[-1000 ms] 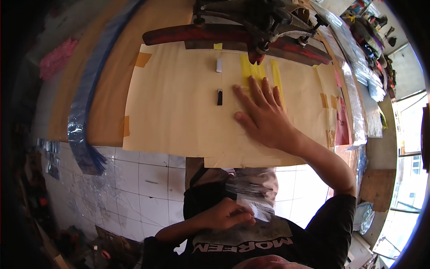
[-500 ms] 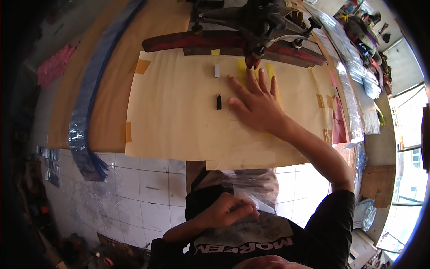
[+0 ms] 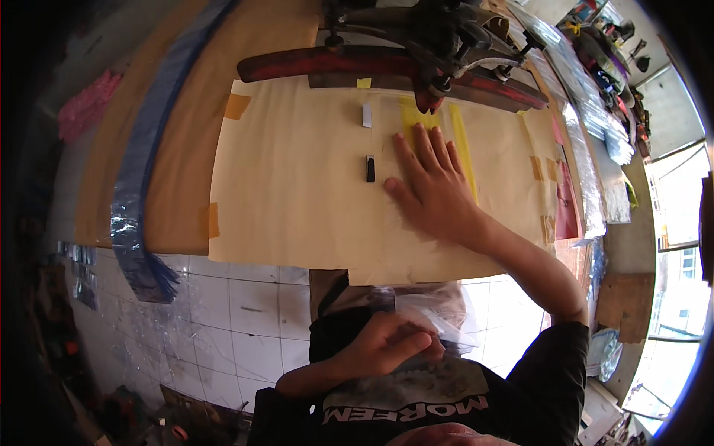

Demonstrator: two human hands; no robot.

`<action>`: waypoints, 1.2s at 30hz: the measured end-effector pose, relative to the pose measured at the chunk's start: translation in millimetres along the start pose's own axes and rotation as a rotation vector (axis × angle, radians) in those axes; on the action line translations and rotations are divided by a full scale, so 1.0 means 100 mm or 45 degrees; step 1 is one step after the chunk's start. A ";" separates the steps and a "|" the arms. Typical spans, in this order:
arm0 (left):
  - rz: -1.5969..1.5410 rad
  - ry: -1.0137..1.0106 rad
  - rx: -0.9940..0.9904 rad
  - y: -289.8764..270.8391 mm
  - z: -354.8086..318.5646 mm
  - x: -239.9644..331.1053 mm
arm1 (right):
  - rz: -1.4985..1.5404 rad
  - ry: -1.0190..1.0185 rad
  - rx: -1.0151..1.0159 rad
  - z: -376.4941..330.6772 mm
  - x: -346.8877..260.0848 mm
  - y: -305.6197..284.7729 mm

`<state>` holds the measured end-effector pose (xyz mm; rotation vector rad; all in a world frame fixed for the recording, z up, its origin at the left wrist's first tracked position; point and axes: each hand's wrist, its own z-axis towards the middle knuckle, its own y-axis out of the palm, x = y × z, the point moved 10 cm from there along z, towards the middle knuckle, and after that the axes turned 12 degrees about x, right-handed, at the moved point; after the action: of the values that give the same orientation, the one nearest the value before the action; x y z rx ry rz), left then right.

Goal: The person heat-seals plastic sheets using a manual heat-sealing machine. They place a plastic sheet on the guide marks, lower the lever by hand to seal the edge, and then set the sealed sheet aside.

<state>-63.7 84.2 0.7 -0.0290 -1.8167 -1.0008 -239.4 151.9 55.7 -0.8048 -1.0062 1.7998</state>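
Observation:
My right hand lies palm down on a tan paper sheet, fingers stretched forward and slightly apart. Its fingertips rest by a yellow strip, just short of the red pointed tip of a dark metal clamp frame. A second yellow strip runs past the right side of the hand. Left of the thumb are a small black block and a small white block. Close to my body, my left hand is closed on a clear plastic bag; its grip is partly hidden.
Brown tape holds the sheet's corners to the table. A long bundle of blue plastic film hangs over the table's left front edge. Pink material lies far left. Stacked clear plastic lines the right side. White floor tiles show below.
My right hand has slid slightly back and right, away from the clamp's tip. The left hand and the clear plastic have shifted a little to the right.

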 end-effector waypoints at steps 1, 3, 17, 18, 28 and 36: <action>0.002 0.002 0.005 0.00 0.02 0.02 | -0.008 0.009 0.015 0.04 0.03 0.03; -0.030 0.069 0.007 0.01 0.03 0.11 | -0.002 0.018 0.013 0.11 0.04 0.07; -0.133 0.051 0.095 -0.13 0.03 0.12 | 0.078 0.053 0.013 0.27 0.05 0.09; -0.100 0.051 0.115 -0.15 0.03 0.11 | 0.098 0.064 -0.009 0.26 0.05 0.09; -0.166 0.017 0.123 -0.18 0.03 0.09 | 0.056 0.009 -0.002 0.18 -0.02 0.03; -0.226 0.007 0.081 -0.15 0.06 0.11 | 0.062 -0.005 0.015 0.23 0.02 0.03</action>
<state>-80.4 73.8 -0.4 0.1766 -1.8693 -1.0646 -260.4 145.8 63.2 -0.8250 -0.9855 1.8480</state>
